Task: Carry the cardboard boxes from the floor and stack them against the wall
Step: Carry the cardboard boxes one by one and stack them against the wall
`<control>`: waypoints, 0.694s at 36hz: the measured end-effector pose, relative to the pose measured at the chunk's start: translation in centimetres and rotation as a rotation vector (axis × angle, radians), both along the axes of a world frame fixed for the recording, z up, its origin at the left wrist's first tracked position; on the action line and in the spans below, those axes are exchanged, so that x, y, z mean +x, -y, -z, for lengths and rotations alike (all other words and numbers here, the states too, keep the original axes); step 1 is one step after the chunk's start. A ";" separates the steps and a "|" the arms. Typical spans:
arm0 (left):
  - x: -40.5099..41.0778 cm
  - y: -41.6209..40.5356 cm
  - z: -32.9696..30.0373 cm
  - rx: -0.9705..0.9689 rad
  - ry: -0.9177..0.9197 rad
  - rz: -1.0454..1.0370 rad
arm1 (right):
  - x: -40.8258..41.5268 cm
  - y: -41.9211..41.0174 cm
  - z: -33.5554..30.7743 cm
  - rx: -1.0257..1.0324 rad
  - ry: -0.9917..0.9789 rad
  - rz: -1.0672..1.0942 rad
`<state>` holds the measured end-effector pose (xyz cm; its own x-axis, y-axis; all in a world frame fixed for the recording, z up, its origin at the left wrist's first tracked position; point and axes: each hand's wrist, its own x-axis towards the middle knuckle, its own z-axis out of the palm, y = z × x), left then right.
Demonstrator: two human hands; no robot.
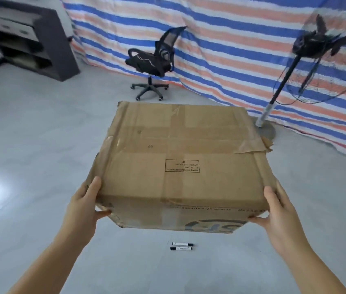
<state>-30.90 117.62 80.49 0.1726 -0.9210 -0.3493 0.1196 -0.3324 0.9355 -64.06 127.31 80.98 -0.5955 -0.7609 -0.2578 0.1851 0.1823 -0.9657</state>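
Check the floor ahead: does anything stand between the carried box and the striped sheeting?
The cardboard box is held by left hand and right hand. Ahead stand an office chair slightly left and a pedestal fan right; bare floor shows between them.

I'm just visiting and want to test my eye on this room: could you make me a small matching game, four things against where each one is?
Things:
1. cardboard box
2. office chair
3. standing fan
4. two markers

Places:
A. on the floor, below the box's near edge
B. at the right, before the striped tarp
C. held between the left hand and the right hand
D. near the middle, by the tarp, beyond the box

Pairs: 1-C, 2-D, 3-B, 4-A
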 end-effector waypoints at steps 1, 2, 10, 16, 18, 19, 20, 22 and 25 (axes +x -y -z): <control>2.2 0.5 -0.2 0.006 0.000 -0.031 | 1.9 1.7 0.0 0.006 0.008 -0.021; 4.4 1.1 -0.5 0.009 -0.001 -0.061 | 3.8 3.4 0.0 0.010 0.013 -0.045; 21.0 5.5 -2.4 -0.010 0.028 -0.282 | 20.0 14.9 0.3 0.010 0.038 -0.277; 29.5 8.1 -3.4 -0.016 0.012 -0.387 | 28.3 21.2 -0.6 0.026 0.052 -0.375; 31.2 9.1 -3.6 -0.023 -0.008 -0.426 | 30.4 23.3 -1.3 0.021 0.040 -0.420; 32.0 9.5 -3.6 -0.024 -0.017 -0.447 | 31.4 24.3 -1.6 0.015 0.028 -0.447; 32.7 10.0 -3.5 -0.024 -0.022 -0.467 | 32.2 25.4 -1.9 0.009 0.014 -0.467; 33.9 11.2 -3.3 -0.021 -0.028 -0.487 | 33.7 27.7 -2.3 0.004 -0.001 -0.490; 35.7 13.3 -3.0 -0.021 -0.030 -0.518 | 35.6 31.3 -2.4 0.006 -0.013 -0.520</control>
<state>4.82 104.27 83.52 0.5980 -0.7240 -0.3438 0.2907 -0.2038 0.9349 -28.42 96.03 83.40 -0.1426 -0.9555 -0.2580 0.0562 0.2525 -0.9660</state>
